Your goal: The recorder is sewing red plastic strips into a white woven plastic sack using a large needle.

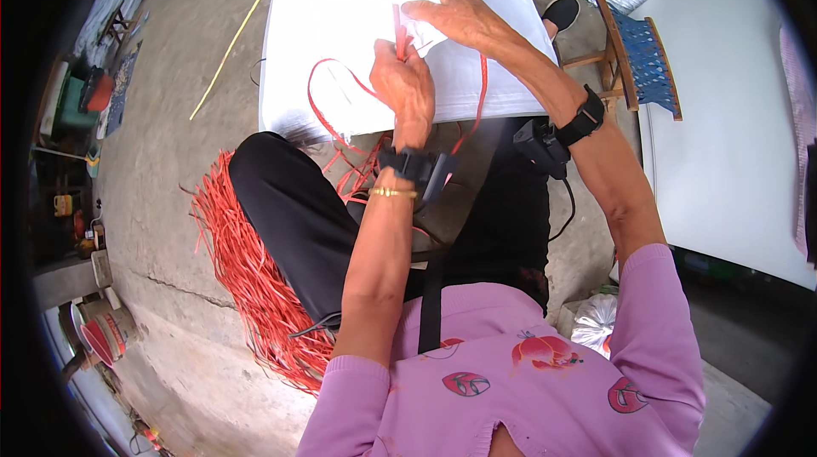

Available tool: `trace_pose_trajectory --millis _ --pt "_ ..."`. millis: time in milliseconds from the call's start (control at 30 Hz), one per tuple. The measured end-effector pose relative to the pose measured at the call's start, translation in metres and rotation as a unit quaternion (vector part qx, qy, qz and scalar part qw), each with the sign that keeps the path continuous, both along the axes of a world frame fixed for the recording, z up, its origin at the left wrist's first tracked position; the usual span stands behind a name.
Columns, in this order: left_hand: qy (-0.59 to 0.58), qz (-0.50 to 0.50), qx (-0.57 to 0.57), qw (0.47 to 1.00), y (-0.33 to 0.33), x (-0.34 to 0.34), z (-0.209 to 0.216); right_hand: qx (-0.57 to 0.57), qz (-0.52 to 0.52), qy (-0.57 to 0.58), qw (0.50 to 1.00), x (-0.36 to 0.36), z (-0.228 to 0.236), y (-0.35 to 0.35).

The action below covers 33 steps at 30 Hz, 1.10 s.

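Note:
A sheet of white material [340, 23] lies over a flat surface in front of me, gathered into folds beneath my hands. My left hand [404, 82] is closed around a flat red strip [398, 21], whose end stands up past the thumb. One loop of the strip curves out to the left over the white sheet, and another length hangs down below my right wrist. Slightly farther and to the right, my right hand [459, 19] has its fingers curled on the gathered white material, fingertips close to the strip's upright end. Its exact grip is partly hidden.
A large bundle of red strips [247, 278] lies on the concrete floor beside my left leg. At right stand a wooden stool [642, 57] with a blue woven seat and a white board [723, 134]. Another person's shoe [562, 13] shows near the stool. A yellow strip [238, 36] lies at left.

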<state>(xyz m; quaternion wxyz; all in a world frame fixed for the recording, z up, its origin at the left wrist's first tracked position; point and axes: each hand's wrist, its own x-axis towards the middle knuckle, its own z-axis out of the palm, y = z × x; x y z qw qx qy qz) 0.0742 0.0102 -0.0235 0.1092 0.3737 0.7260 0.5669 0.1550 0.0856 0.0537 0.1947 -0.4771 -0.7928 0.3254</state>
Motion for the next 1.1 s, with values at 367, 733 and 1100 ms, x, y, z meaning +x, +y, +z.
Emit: trace_pose_trajectory --millis 367,733,1100 --pt "-0.022 -0.069 0.029 0.997 -0.034 -0.001 0.009 0.023 0.003 -0.004 1.0 0.023 -0.002 0.017" --pt "-0.258 0.089 0.08 0.959 0.023 -0.032 -0.046 0.224 0.071 -0.256 0.937 0.014 -0.002 -0.007" --pt "-0.223 -0.201 0.102 0.948 0.003 -0.022 0.006 -0.006 0.051 0.132 0.99 0.024 -0.054 0.006"
